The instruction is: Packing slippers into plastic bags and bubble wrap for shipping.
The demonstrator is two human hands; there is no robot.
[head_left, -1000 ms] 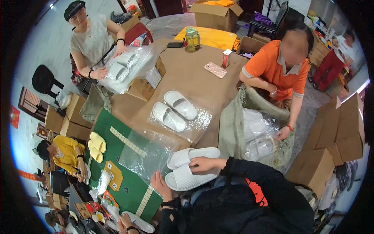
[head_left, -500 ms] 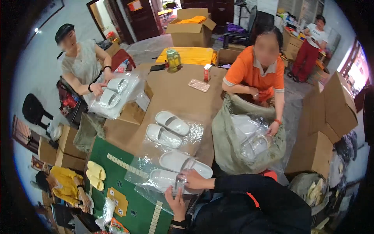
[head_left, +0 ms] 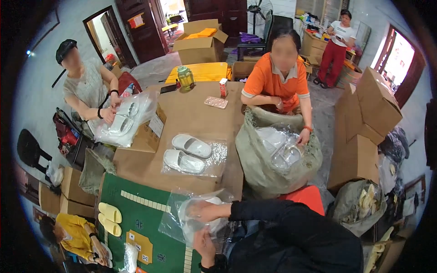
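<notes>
I am noting that the white slippers [head_left: 187, 222] are lying directly under my right hand [head_left: 200, 211] and just beyond my left, with a clear bag [head_left: 168, 219] spreading around them over the green mat [head_left: 114, 184]. My right hand is reaching across the slippers, its fingers blurring behind the film, so I cannot tell whether they are gripping or lying flat. My left hand [head_left: 205, 243] is standing at the bag's near side with its fingers drawn close together; whether they are pinching the film I cannot confirm. I am judging the main risk to be the thin film: if a sole is catching its edge while my right hand is pushing, the bag could split or ruck up. If my left hand is not holding firmly, the whole bag could slide away to the left, where film is hanging loose. Uneven pressure could also be skewing one slipper over the other. I am recording a lesser hazard beyond my hands: a second white pair [head_left: 184, 161] is lying on its own plastic, near enough that a hard shove could be disturbing it.
</notes>
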